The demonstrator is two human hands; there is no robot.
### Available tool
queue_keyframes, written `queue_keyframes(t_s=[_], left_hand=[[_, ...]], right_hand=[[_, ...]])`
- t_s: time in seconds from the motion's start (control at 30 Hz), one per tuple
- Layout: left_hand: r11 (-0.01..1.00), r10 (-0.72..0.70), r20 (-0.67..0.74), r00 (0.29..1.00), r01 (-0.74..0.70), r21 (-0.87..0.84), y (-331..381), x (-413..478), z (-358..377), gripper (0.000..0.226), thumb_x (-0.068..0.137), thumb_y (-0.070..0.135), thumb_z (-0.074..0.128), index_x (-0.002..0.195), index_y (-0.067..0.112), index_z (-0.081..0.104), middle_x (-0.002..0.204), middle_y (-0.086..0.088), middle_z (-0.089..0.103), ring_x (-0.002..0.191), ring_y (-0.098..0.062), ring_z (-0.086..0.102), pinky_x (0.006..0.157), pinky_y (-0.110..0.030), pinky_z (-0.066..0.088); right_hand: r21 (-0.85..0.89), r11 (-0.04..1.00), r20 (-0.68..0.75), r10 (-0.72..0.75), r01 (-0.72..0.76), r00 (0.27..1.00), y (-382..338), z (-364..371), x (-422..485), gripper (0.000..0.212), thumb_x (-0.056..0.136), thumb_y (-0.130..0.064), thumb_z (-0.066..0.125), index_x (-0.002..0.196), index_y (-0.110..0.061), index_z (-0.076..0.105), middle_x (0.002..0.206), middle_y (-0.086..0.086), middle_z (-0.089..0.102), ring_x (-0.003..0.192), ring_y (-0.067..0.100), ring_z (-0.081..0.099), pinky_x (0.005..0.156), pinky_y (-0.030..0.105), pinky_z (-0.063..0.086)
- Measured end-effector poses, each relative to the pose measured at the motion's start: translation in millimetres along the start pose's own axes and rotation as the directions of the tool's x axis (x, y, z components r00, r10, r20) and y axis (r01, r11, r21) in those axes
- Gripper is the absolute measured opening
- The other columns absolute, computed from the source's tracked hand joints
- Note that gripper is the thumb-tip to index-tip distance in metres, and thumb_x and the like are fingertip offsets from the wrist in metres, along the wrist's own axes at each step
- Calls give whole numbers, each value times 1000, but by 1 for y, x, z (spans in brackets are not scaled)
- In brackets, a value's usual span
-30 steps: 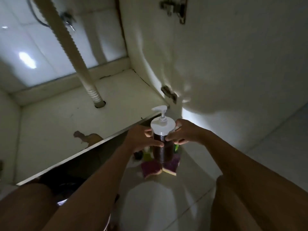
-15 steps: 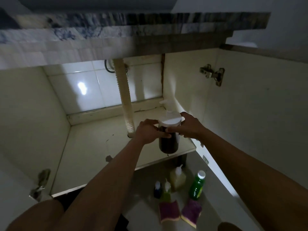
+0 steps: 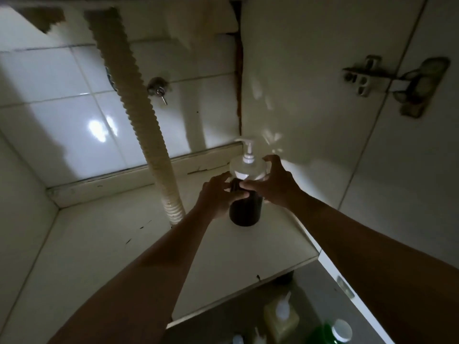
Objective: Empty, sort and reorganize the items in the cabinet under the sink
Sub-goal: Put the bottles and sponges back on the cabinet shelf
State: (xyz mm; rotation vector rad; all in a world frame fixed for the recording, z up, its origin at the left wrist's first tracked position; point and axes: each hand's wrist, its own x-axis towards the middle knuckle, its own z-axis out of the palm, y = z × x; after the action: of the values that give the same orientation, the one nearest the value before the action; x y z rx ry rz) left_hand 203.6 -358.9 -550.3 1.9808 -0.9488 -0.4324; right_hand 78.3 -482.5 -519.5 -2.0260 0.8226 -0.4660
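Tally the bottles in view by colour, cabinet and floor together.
Dark brown pump bottle: 1
Pale yellow bottle: 1
Green bottle: 1
Total: 3, leaving out the cut-off caps at the bottom edge, too blurred to count.

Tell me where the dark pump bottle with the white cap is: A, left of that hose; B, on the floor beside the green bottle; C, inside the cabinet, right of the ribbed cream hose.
C: left hand and right hand hold the dark pump bottle inside the cabinet, right of the ribbed cream hose.
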Motion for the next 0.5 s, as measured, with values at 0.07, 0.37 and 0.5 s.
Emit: queue_keyframes(t_s=[0.07,0.37,0.5], left_hand=[[1000,13,-23,1000,-13,-1,-6,20,8,83,57,57,79,134,42,50,126,8,67,117,-14,61,96,-46,52],[1000,19,-137,990,-16,20,-30,93,35,64,84,48,71,141,36,46,131,8,63,121,-12,57,85,-25,41],[999,-17,-174,985,22,28,-31,110,33,55,87,37,71,138,34,50,130,6,64,121,-17,56,89,-28,43]], right_hand=[[22,999,-31,-35,35,999,10,9,21,100,63,-50,86,141,-34,26,121,3,60,99,24,63,78,36,58],[17,990,-6,-140,140,990,33,28,86,63,91,-21,67,138,-24,24,118,4,56,81,12,59,65,24,48],[-89,983,-12,-164,163,986,28,33,98,63,94,-24,61,145,-24,24,130,12,50,105,30,60,82,35,51]])
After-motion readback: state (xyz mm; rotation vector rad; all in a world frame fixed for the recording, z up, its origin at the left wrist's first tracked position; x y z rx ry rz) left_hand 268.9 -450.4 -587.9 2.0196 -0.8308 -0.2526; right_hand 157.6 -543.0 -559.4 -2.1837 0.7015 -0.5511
